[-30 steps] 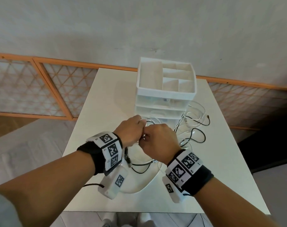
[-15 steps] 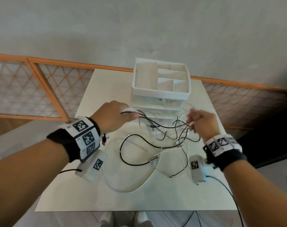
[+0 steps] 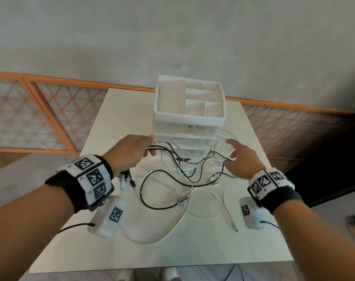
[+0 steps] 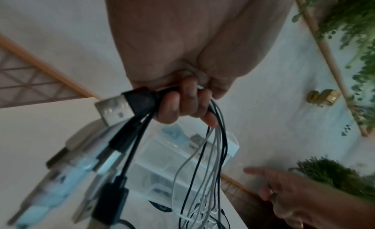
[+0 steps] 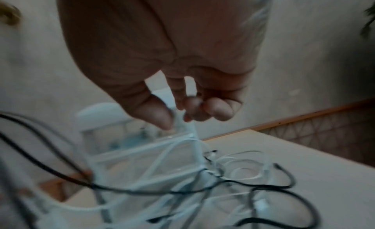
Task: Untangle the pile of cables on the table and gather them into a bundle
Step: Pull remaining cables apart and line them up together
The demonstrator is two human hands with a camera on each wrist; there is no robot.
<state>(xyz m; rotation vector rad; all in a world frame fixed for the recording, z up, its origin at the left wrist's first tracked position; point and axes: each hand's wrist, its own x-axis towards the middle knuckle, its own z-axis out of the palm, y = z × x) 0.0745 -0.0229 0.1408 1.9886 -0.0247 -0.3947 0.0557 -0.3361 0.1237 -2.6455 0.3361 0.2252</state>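
White table [image 3: 132, 250] carries slack cable loops [image 3: 192, 199] nearest the person. Above them the left hand [image 3: 130, 153] grips black and white cables by their plug ends [image 4: 113, 109], likely to align them. Beyond, the right hand [image 3: 242, 157], fingers loosely spread and holding nothing, reaches toward tangled strands beside the organizer [image 3: 189, 118].

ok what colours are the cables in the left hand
Black and white cables, gripped together by the left hand; clearest in the left wrist view.

A white drawer organizer [image 3: 189, 118] stands against the grey wall [image 3: 172, 31].
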